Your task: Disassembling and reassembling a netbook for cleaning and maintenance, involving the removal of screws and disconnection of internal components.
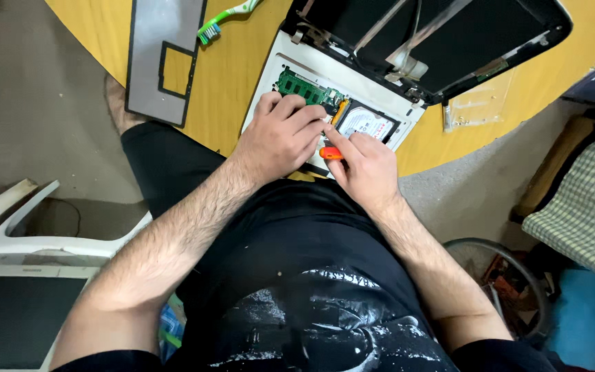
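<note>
An opened white laptop lies upside down on a yellow table, its green memory module and silver hard drive exposed. My left hand rests on the laptop's base between the memory and the drive, fingers pressed down beside the drive's edge. My right hand grips an orange-handled screwdriver, its tip hidden under my left fingers near the drive's corner.
A grey laptop cover panel lies at the table's left edge beside a green toothbrush. A clear plastic bag sits to the right. A white plastic chair stands at left, a checkered cushion at right.
</note>
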